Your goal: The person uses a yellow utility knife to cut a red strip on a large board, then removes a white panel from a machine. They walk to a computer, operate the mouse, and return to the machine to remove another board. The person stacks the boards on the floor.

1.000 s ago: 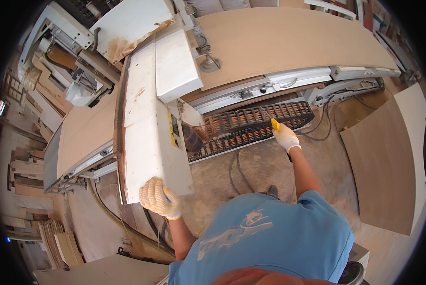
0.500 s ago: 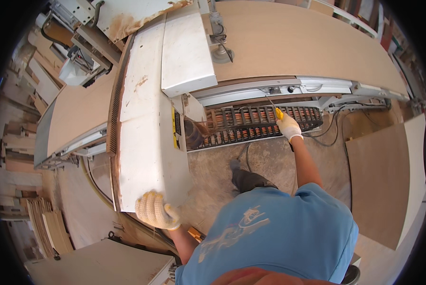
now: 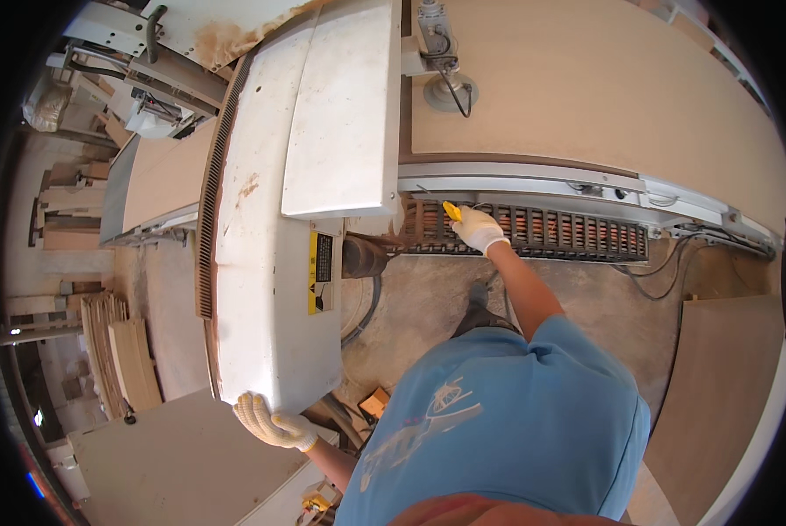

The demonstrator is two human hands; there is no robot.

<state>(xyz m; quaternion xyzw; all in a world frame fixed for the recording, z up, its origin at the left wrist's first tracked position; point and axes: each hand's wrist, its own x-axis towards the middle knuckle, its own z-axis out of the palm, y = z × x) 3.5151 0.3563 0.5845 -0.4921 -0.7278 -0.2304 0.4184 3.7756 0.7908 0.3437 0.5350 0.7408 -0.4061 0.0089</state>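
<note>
My left hand (image 3: 274, 424), in a pale knit glove, rests on the near end of the white machine housing (image 3: 274, 342) with its fingers stretched out. My right hand (image 3: 480, 230), also gloved, is closed round a yellow-handled tool (image 3: 451, 210) with a thin shaft that points away and to the left. The exact kind of tool is too small to tell. Beneath and beside that hand runs a black cable chain (image 3: 542, 230) with orange cables inside. The tool's tip is near the silver rail (image 3: 515, 175) of the machine bed; whether it touches cannot be made out.
A large tan board (image 3: 603, 96) lies on the bed at the far right, with a suction cup (image 3: 450, 92) over it. A brown panel (image 3: 717, 394) leans at the right. Loose cables (image 3: 665, 272) hang near the chain's end. Stacked boards (image 3: 117, 351) stand at the left.
My right hand has moved left along the cable chain, closer to the white housing, with the yellow-handled tool in it. My left hand's fingers have straightened on the housing's end. The view has shifted.
</note>
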